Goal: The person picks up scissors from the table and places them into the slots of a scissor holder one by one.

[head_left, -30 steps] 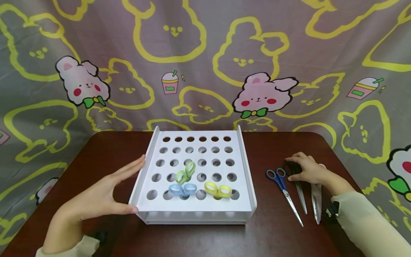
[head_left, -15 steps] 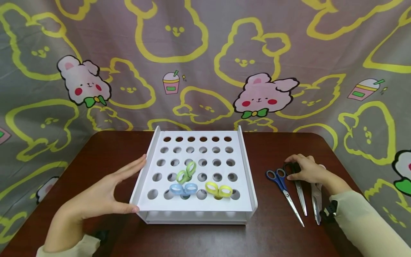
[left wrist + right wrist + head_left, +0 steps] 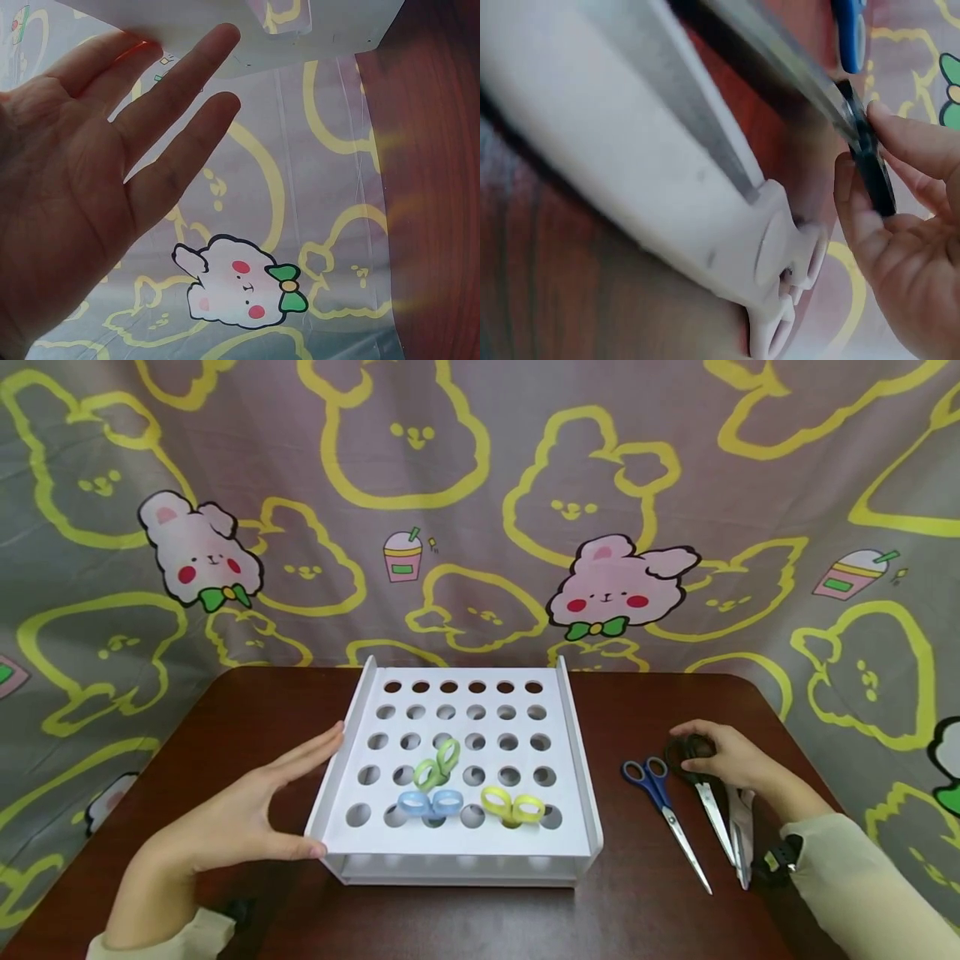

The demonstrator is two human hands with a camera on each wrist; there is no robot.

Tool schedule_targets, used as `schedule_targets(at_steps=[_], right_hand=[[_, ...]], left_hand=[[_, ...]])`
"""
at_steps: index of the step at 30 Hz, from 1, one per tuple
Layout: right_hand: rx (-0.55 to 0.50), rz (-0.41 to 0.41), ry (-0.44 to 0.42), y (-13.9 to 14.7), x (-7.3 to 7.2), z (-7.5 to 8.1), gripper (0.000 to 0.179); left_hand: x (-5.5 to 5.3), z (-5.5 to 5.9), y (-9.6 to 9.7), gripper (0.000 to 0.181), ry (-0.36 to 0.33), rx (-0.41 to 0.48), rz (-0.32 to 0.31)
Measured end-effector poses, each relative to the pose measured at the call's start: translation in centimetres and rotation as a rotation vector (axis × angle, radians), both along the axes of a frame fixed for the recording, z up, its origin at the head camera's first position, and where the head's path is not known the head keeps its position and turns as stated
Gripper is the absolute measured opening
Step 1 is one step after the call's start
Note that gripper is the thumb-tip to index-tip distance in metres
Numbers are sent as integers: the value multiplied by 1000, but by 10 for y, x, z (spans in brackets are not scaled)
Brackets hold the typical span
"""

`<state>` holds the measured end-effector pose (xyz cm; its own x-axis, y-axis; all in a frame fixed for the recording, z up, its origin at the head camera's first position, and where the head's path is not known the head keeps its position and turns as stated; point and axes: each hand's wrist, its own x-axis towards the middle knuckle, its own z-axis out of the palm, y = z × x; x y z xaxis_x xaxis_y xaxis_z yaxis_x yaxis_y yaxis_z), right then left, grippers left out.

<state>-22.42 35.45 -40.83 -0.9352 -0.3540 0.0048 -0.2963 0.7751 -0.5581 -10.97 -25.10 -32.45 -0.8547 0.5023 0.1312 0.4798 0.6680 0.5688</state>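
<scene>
My left hand [image 3: 225,822] rests its thumb and fingertips against the left side of a white rack [image 3: 457,841] with rows of round holes. Pairs of scissors with green [image 3: 437,766], light blue [image 3: 430,803] and yellow [image 3: 512,806] handles stand handles-up in the front part of the rack. At the right, the fingers and thumb of my right hand [image 3: 738,768] pinch the black handles of a pair of scissors [image 3: 870,161]. Their blades point towards me and overlap the blades of pale pink scissors [image 3: 739,247] in the head view. Dark blue-handled scissors [image 3: 658,787] lie just to the left.
The dark red-brown table [image 3: 622,910] extends around the rack. A patterned curtain [image 3: 480,527] with yellow outlines and rabbit faces hangs behind and at both sides of the table.
My right hand has shifted slightly right with the black-handled scissors, and their blade tips have swung right, over the pale pink scissors. My left hand stays at the rack.
</scene>
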Motion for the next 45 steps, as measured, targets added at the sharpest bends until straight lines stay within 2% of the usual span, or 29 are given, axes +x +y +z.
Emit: schedule_targets(at_steps=[5,12,18,26,34,45], right_hand=[[-84,-56,-41,5,3,3,45],[-50,-114,12,5,8,8,37],[-82,-153,7,3,12,10,38],[-101,-147,20,-4,18,16,38],[-110,-151,112,-9,31,25,35],[-118,-215,148,-10,44,30,33]], left_hand=[[1,2,1,110,-7,-9,4],[1,1,-1,111,5,19,-37],[1,-2,-2,111,-3,24,-17],[0,-4,-3,111,-11,12,4],[2,-3,-1,109,-9,25,-1],[0,-5,-1,109,-9,20,-3]])
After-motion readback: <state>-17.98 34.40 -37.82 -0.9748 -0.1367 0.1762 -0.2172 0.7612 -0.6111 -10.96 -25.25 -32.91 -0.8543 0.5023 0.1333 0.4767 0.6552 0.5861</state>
